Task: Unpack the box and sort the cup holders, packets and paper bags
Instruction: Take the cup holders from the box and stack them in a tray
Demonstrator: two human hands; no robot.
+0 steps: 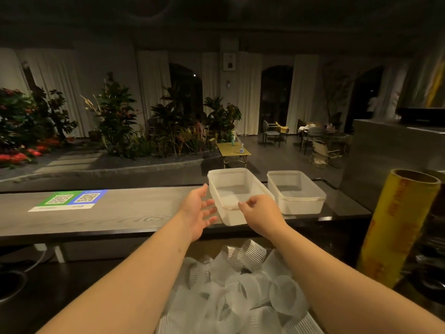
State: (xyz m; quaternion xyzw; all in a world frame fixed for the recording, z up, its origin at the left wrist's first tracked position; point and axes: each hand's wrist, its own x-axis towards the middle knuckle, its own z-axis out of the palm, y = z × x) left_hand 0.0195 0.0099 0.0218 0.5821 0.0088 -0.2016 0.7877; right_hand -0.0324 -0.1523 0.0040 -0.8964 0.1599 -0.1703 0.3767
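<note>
Right hand [262, 213] pinches the plastic tub [237, 189] at its near rim, left hand [197, 210] open beside it; probably light, stiff, best rim-held.

The cup holders [240, 285] run off the bottom edge. The right hand [262, 213] hides the tub's [228, 186] near corner. Print on the QR sheet [69, 200] is too small to read.

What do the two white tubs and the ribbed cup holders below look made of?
Left tub and right tub: likely semi-rigid plastic, milky translucent, matte; walls let light through, rims look moulded. Cup holders: thin ribbed translucent sheet, probably plastic, possibly paper; fine parallel ridges show.
</note>
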